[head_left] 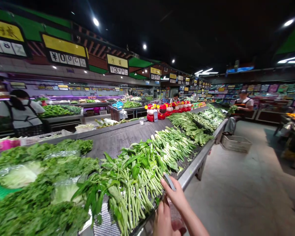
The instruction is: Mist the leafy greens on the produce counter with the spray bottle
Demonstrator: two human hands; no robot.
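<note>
My right hand (176, 193) is at the front edge of the vegetable stand, close to the stem ends of the long leafy greens (135, 183). Its fingers are closed on a small flat grey tool (169, 182), whose exact kind I cannot make out. Just below it is my left hand (163, 219), fingers curled, cut off by the bottom of the view. Something clear and pinkish, perhaps plastic, shows between the hands. What the left hand holds is hidden. White-stemmed greens (172, 147) lie beyond the long greens.
Curly lettuce (46, 209) and wrapped lettuce heads fill the left. Red and yellow figurines (161, 111) stand on the stand's ridge. A metal rail (201, 157) edges the stand. A grey crate (236, 143) sits on the floor near a person (244, 104). Another person (21, 111) stands left.
</note>
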